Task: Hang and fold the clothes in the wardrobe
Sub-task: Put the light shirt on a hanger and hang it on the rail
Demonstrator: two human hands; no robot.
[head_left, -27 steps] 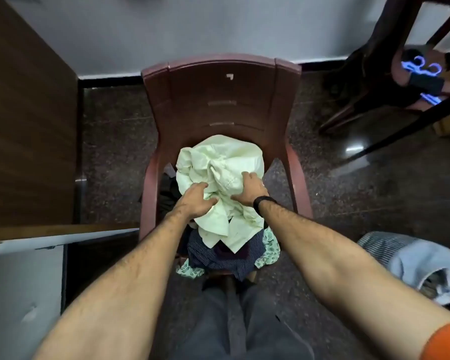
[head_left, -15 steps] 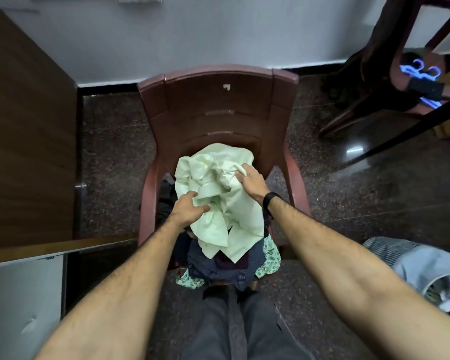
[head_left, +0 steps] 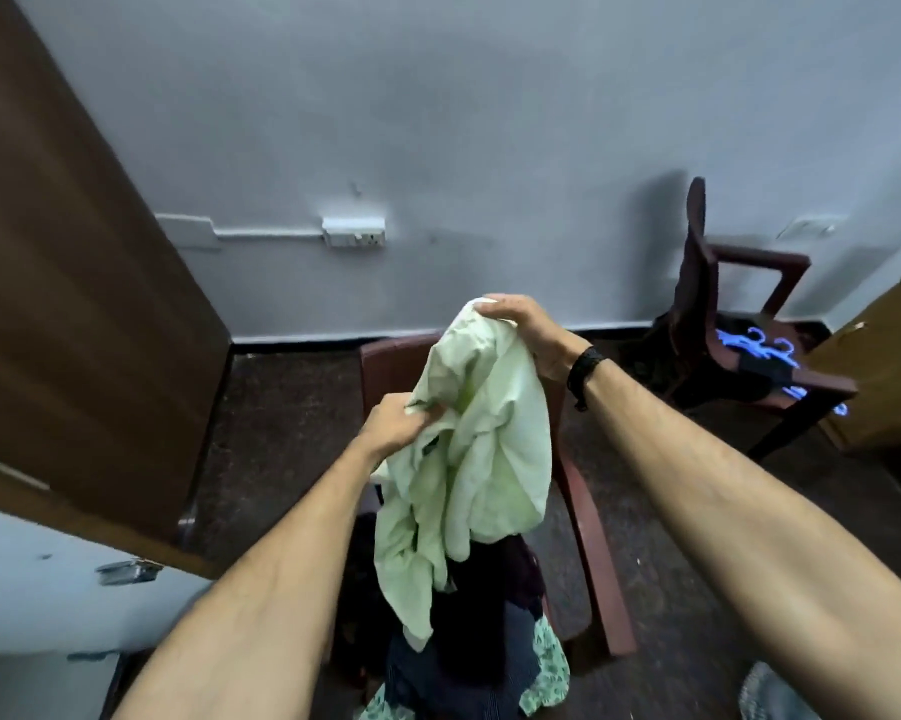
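A pale green shirt (head_left: pixel 469 459) is held up above the brown chair (head_left: pixel 588 537). Its top edge is pinched by the right hand (head_left: pixel 528 330), and a lower fold is gripped by the left hand (head_left: pixel 393 426). Dark clothes (head_left: pixel 469 641) are piled on the chair below the shirt.

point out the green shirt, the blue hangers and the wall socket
green shirt (head_left: pixel 495 459): head view, on the hanging middle of the cloth
blue hangers (head_left: pixel 749 346): head view, on the bunch lying on the far chair's seat
wall socket (head_left: pixel 353 232): head view, on the white plate's centre
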